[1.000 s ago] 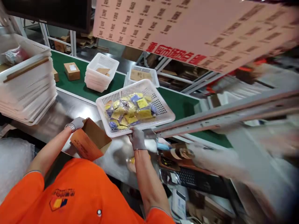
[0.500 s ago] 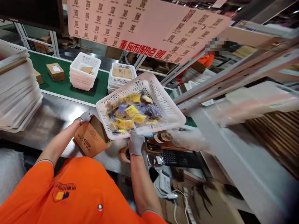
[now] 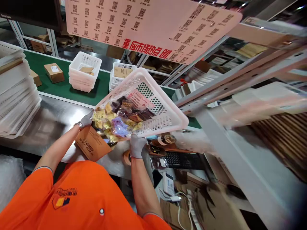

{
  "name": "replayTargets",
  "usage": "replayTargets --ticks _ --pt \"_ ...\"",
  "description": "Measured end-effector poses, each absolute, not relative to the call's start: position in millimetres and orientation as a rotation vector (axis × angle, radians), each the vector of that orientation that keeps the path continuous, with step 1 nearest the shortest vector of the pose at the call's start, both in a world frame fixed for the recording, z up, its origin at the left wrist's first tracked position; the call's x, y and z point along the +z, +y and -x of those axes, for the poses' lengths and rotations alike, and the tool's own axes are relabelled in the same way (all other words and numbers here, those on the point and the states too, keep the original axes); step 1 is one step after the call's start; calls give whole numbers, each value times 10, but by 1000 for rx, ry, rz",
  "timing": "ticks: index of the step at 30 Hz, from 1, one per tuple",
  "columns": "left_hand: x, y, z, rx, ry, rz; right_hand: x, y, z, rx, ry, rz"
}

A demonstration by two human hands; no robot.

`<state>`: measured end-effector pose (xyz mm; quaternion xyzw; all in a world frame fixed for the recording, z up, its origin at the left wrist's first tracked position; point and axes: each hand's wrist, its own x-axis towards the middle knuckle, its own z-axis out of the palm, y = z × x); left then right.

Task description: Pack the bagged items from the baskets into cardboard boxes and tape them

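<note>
A white perforated plastic basket (image 3: 165, 124) is tilted down to the left over an open cardboard box (image 3: 92, 143). Its small plastic-wrapped packets (image 3: 120, 126), yellow, purple and dark brown, are bunched at the low left end, some at the box mouth. My gloved right hand (image 3: 137, 146) grips the near rim, its thumb over the edge. At the basket's left corner is my gloved left hand (image 3: 86, 119), closed against the edge beside the box, its fingertips partly hidden. A pink printed sheet (image 3: 140, 99) lies inside the basket.
Stacked white baskets (image 3: 18, 92) stand at the left. A green conveyor (image 3: 64, 91) behind the metal bench carries small baskets (image 3: 85, 72) and cartons (image 3: 54, 72). To the right are a keyboard (image 3: 184, 161), a tape roll (image 3: 165, 140) and a metal frame post (image 3: 235, 159).
The basket has tipped further, and its packets have slid left toward the box, uncovering the pink sheet. My left hand has come up to the basket's corner.
</note>
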<state>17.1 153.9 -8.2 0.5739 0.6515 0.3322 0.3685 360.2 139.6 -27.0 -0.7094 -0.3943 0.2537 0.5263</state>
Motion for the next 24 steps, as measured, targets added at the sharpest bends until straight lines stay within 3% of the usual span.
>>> replayTargets --ticks 13,24 --pt "-539 1579 -79 930 1537 -1303 -197 1397 -3494 539 -922 1711" --pt "-358 1516 -132 764 1732 -1310 25 1371 -3368 423 -974 1641"
